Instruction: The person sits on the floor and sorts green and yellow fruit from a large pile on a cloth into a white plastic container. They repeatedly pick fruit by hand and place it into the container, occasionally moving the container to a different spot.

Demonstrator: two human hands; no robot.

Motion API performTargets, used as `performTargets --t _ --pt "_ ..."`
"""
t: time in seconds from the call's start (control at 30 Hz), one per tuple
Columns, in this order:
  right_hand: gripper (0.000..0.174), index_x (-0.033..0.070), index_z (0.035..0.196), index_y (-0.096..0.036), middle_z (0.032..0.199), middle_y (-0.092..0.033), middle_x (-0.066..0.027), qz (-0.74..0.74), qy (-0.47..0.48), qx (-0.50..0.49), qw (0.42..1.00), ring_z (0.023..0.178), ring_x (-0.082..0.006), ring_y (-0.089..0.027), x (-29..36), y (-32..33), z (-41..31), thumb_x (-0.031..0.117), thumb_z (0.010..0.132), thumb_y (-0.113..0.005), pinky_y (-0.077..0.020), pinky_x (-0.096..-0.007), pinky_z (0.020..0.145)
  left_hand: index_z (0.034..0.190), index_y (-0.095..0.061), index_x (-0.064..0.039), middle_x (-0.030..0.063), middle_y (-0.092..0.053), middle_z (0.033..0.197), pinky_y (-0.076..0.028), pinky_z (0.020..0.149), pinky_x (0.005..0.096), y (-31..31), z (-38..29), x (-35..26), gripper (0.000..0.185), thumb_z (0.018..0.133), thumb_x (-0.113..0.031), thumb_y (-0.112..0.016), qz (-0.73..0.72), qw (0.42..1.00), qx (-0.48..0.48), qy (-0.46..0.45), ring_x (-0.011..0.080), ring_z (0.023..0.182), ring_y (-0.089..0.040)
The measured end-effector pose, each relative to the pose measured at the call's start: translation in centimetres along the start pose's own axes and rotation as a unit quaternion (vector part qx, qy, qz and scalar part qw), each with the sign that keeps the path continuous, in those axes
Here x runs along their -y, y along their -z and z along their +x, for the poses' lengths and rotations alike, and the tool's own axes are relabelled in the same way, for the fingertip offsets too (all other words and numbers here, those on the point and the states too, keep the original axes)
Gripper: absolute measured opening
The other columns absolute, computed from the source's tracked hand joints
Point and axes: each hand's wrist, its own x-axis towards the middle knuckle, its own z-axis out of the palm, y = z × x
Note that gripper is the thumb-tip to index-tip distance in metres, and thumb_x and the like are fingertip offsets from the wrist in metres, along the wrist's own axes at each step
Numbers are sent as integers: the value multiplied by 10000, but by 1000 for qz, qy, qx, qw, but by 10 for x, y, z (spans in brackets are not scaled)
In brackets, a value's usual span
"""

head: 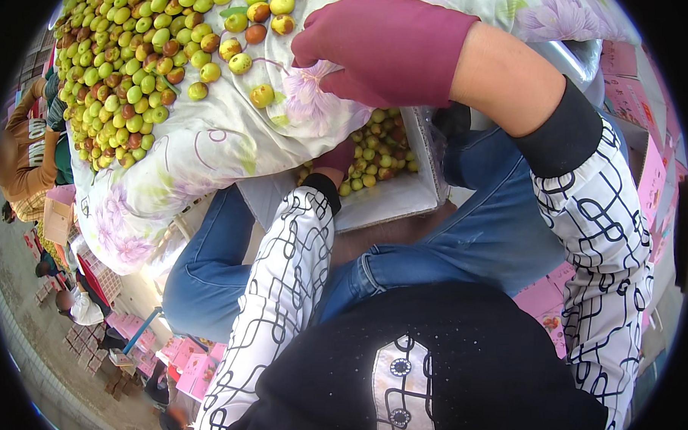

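Note:
My right hand (384, 48), in a dark red glove, hovers over the near edge of a floral cloth (221, 148), its fingers curled downward; whether a fruit is in them is hidden. Green and brown jujubes (122, 65) lie heaped on the cloth at the left, with several loose ones near my right hand. Below the cloth's edge, my left hand (340, 157), gloved alike, reaches into an open cardboard box (386, 213) between my legs. More jujubes (374, 153) lie in that box beside it. The cloth hides most of the left hand's fingers.
Pink printed cartons (632, 100) stand at the right, and others (196, 375) at the lower left. A person in a brown top (36, 164) is at the far left, with other people farther off. The cloth overhangs part of the box.

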Motion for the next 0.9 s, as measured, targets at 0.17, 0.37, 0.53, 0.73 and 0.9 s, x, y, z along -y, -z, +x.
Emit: performTargets --t 0.17,0.37,0.53,0.73,0.9 --pt "188 41 901 -643 819 -652 -161 0 -17 39 999 764 -356 -665 0 0 3 199 800 -629 -533 -441 672 1137 -600 -1 237 -610 1132 -473 895 478 -3 -4 -1 375 837 -225 -586 24 998 61 15 399 1046 -590" --pt "193 42 903 -645 828 -655 -163 -25 -7 20 999 764 -361 -665 1 -2 2 208 807 -627 -533 -441 673 1102 -653 -33 199 -660 1083 -487 894 443 -26 -34 -48 349 828 -245 -611 -17 980 198 3 377 1046 -610" --pt "203 42 914 -647 854 -659 -160 -31 -28 53 998 793 -362 -665 2 -1 6 214 811 -619 -534 -439 693 1067 -685 -60 177 -662 1098 -500 871 424 -11 -22 -81 308 831 -239 -600 -123 926 327 -145 348 1001 -634" --pt "220 36 928 -653 880 -666 -169 -38 -30 52 997 820 -362 -668 3 -4 3 219 812 -615 -534 -438 713 938 -698 -64 142 -677 1046 -517 804 381 61 -24 5 204 815 -175 -580 140 793 563 -186 298 961 -656" --pt "229 33 928 -666 865 -674 -180 -47 -34 77 995 807 -369 -670 4 -1 10 222 806 -622 -535 -446 710 842 -673 -39 156 -684 954 -516 791 417 59 -47 39 160 813 -170 -586 18 929 337 -151 322 925 -660"
